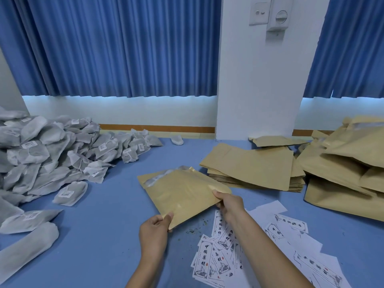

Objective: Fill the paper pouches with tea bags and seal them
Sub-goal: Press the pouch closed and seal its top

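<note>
Pinching pouch point(182, 192) corners: left hand point(154, 231), right hand point(229, 206)

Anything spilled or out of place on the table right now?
Yes: dark loose crumbs lie scattered on the blue table beside the held pouch, like spilled tea. One tea bag sits apart from the pile.

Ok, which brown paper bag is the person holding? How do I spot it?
Find the white pillar between the blue curtains, then drop to the blue table below. The pouch is mid-table, between the grey tea bag heap and the flat pouch stack. Only this one is held, its near edge pinched by the left hand and right hand.
</note>
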